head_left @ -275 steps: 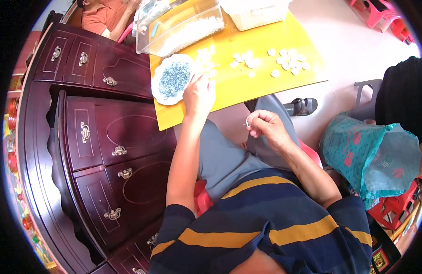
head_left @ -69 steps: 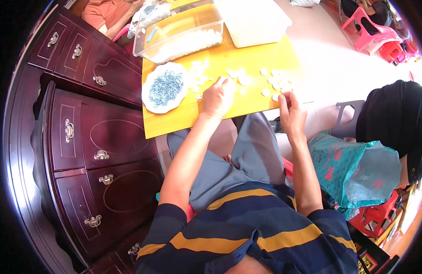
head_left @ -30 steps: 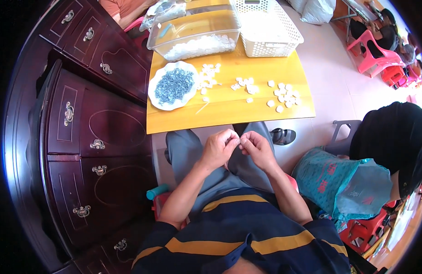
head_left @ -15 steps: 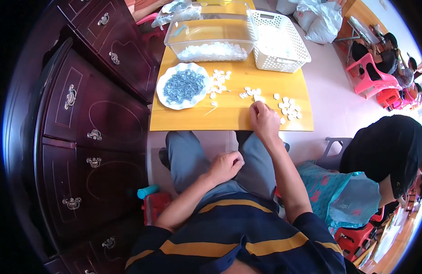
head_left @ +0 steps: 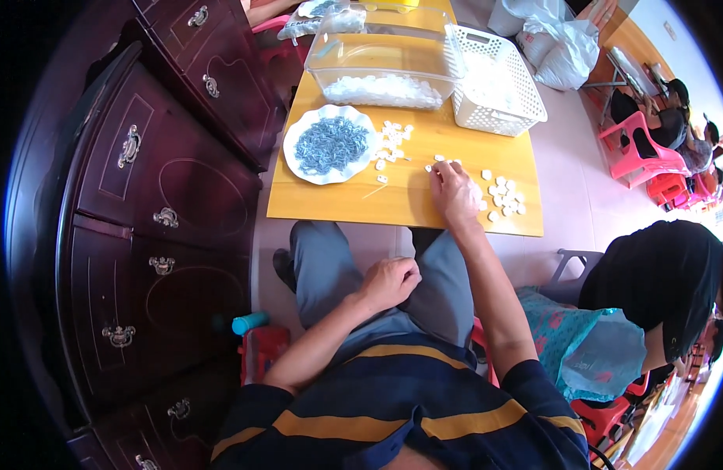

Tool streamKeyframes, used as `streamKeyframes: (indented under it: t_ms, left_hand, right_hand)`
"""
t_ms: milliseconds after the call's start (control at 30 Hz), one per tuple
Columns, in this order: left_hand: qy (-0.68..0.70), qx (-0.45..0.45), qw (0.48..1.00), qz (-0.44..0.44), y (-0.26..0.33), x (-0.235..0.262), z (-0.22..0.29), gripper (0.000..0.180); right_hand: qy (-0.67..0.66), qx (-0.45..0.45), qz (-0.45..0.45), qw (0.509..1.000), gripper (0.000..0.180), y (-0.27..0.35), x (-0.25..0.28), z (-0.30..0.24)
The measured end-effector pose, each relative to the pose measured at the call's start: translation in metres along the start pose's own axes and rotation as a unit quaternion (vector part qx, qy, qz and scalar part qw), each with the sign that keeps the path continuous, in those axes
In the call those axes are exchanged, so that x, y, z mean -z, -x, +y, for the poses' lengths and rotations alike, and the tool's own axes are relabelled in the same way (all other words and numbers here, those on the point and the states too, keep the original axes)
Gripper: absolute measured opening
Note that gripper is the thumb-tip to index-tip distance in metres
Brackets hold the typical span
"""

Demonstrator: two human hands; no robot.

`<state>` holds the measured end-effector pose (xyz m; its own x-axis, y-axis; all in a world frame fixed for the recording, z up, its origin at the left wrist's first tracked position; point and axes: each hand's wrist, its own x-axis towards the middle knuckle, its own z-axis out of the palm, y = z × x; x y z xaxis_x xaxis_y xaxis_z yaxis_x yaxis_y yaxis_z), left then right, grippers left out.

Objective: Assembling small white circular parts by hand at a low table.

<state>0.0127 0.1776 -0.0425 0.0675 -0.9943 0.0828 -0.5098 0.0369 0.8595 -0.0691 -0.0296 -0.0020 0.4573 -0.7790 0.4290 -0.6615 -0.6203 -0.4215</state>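
Note:
My right hand [head_left: 456, 196] is over the near part of the yellow table [head_left: 338, 200], its fingers curled together among a few small white plastic pieces [head_left: 439, 159]. Whatever its fingertips may pinch is hidden. More white pieces [head_left: 502, 190] lie loose just right of it, and another group [head_left: 393, 139] lies farther left. My left hand [head_left: 390, 283] rests on my lap with fingers bent inward; its palm is out of sight. On the table's left, a scalloped white plate [head_left: 294, 160] carries a heap of small grey-blue slender pieces [head_left: 334, 145].
Behind the plate stands a clear plastic bin [head_left: 385, 74] with white pieces, beside a perforated white basket [head_left: 498, 117]. Dark wooden cabinets [head_left: 189, 204] line my left. A teal bag [head_left: 581, 345] and a person in black [head_left: 643, 274] are close on my right.
The view has turned slightly, so the table appears shifted right. My right hand has moved farther onto the table, covering part of the middle group of white pieces. My left hand stays on my lap.

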Motion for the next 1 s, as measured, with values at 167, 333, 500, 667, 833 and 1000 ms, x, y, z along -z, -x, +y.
streamKeyframes:
  t_ms: [167, 333, 500, 667, 833, 1000]
  left_hand:
    - [-0.013, 0.008, 1.000, -0.004, 0.001, 0.001, 0.001, 0.014]
    - [-0.016, 0.007, 1.000, -0.007, 0.000, 0.001, 0.000, 0.013]
    - [-0.022, 0.012, 1.000, -0.011, 0.001, 0.000, -0.004, 0.014]
    - [-0.031, 0.008, 0.999, -0.015, 0.000, 0.000, -0.001, 0.016]
    - [-0.041, 0.030, 0.998, -0.034, 0.000, 0.000, 0.003, 0.018]
    - [-0.039, 0.020, 0.999, -0.026, 0.001, -0.002, -0.001, 0.018]
  right_hand:
    - [0.013, 0.009, -0.032, 0.999, 0.014, -0.004, -0.011, -0.004]
    - [0.019, 0.043, -0.014, 0.999, 0.013, -0.002, -0.018, 0.000]
    - [-0.008, 0.044, -0.054, 0.998, 0.008, 0.021, -0.007, -0.023]
    - [-0.030, 0.057, -0.063, 0.996, 0.009, 0.040, -0.001, -0.029]
    - [-0.022, 0.067, -0.081, 0.994, 0.009, 0.043, -0.001, -0.027]
    - [-0.022, -0.003, -0.078, 0.997, 0.007, 0.038, 0.004, -0.036]
